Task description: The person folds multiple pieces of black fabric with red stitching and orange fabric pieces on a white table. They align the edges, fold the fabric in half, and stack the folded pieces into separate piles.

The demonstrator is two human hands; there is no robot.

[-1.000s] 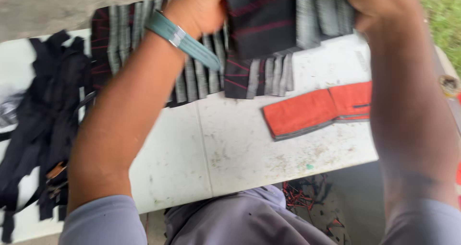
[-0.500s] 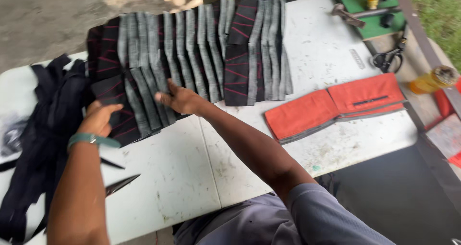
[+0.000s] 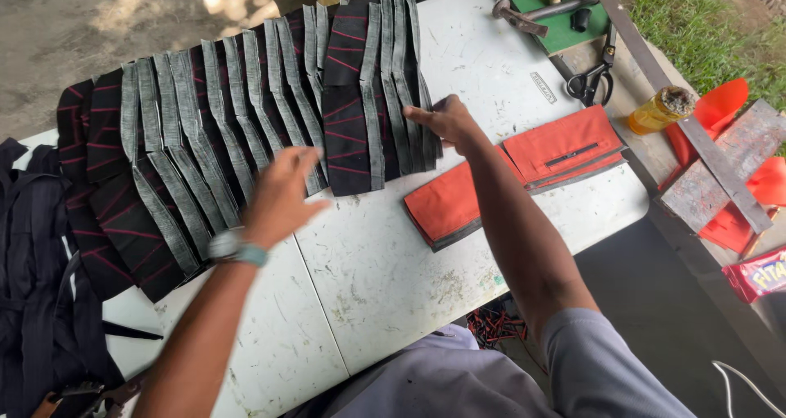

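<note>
Both arms reach away from the body across a scuffed white folding table (image 3: 393,262). The left hand (image 3: 282,195) hovers with fingers loosely spread and slightly blurred, palm down, just over the near edge of a fanned row of fabric pieces (image 3: 237,123); a pale wristwatch (image 3: 236,248) circles that wrist. The right hand (image 3: 446,122) stretches farther, fingers flat and together, resting on the right end of the same row.

The fabric pieces are long, narrow, overlapping panels, black with thin red stripes and grey folded edges, laid like shingles from the far right toward the near left of the table. They lie under and between both hands.

Just right of the right forearm lies a flat orange pouch (image 3: 524,172) with dark trim and a zip slit. At the left edge hangs a heap of black straps (image 3: 41,287). Far right, scissors (image 3: 594,78) and a yellow bottle (image 3: 659,111) sit on a bench.
</note>
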